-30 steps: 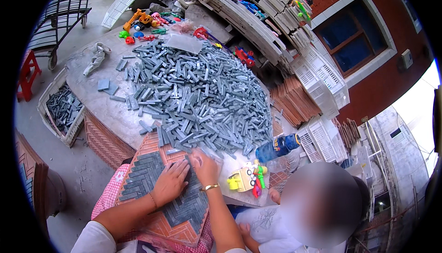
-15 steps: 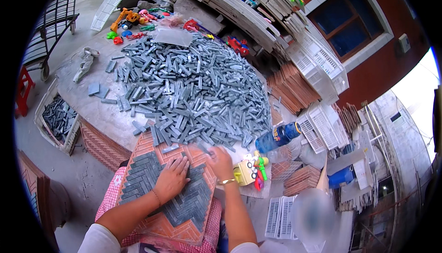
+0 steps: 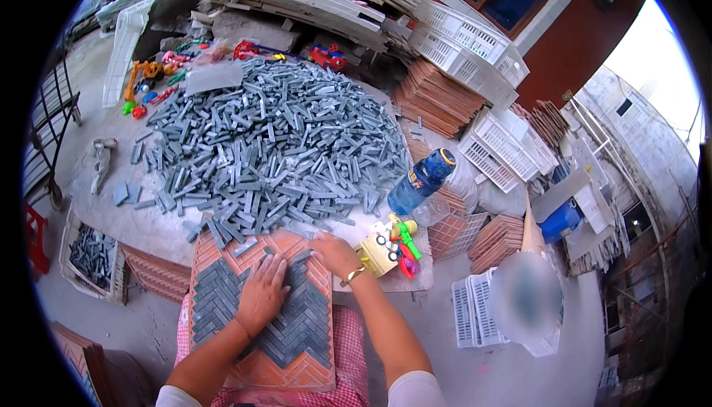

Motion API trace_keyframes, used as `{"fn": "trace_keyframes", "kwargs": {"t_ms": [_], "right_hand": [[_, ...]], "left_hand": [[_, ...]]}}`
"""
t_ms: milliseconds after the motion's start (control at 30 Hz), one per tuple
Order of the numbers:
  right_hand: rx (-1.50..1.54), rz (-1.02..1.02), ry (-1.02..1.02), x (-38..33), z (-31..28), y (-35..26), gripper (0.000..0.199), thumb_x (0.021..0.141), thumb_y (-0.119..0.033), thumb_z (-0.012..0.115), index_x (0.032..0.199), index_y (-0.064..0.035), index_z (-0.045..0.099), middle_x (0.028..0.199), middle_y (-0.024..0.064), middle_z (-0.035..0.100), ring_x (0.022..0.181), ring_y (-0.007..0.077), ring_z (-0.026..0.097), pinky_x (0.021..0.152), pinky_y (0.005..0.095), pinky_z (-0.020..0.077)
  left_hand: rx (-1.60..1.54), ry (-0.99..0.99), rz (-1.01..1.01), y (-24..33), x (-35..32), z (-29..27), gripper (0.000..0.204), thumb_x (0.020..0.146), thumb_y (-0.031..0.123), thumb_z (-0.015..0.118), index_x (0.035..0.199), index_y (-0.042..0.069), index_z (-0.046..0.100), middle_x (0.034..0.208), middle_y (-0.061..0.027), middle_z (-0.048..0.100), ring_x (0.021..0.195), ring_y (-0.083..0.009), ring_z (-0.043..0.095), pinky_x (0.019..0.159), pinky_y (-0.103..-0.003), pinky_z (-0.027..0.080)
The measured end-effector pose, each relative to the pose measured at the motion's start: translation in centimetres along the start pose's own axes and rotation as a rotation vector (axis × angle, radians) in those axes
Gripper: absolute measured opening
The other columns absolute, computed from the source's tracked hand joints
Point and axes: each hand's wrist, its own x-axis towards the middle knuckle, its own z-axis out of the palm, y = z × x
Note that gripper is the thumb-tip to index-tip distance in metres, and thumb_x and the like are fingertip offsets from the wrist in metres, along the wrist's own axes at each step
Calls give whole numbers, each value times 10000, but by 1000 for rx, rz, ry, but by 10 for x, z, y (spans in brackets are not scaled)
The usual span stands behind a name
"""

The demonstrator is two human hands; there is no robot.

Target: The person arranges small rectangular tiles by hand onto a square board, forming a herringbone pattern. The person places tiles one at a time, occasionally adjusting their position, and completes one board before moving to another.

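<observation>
Head view: hands on herringbone tiles

Left hand hides grey strips — count unclear.

A pale work table is filling the middle of the frame, bearing a great heap of grey strips. At its lower edge a terracotta grid tray is lying; right of it, small toys and a blue bottle are resting.
</observation>
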Motion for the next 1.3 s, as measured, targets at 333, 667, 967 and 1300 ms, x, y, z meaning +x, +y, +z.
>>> {"fn": "trace_keyframes", "kwargs": {"t_ms": [333, 667, 967, 1300], "right_hand": [[29, -52, -63, 19, 12, -5, 125, 758, -131, 612, 869, -75, 627, 866, 116, 596, 883, 327, 591, 738, 409, 486], [-49, 293, 43, 40, 2, -8, 259, 748, -178, 671, 989, -82, 660, 982, 139, 629, 942, 325, 602, 804, 409, 487], [127, 332, 163, -6, 1, -10, 257, 781, -211, 649, 972, -39, 653, 819, 142, 645, 777, 299, 631, 714, 379, 503], [234, 520, 214, -89, 24, -52, 240, 758, -142, 701, 972, -46, 648, 785, 116, 662, 673, 229, 640, 606, 337, 495]], "left_hand": [[36, -57, 7, 9, -5, -4, 736, 766, 302, 674, 1379, 32, 369, 1418, -195, 365, 1315, -339, 352, 1095, -493, 248], [52, -67, -7, 11, -3, -1, 749, 779, 414, 643, 1360, 13, 392, 1452, -168, 325, 1344, -313, 306, 1106, -497, 213], [138, -73, 54, -1, -1, -12, 714, 789, 438, 621, 1330, 11, 433, 1413, -106, 406, 1312, -251, 363, 1097, -455, 236], [31, -62, 35, 4, -8, -17, 727, 782, 377, 646, 1349, -2, 396, 1412, -135, 406, 1320, -291, 359, 1096, -488, 220]]}}
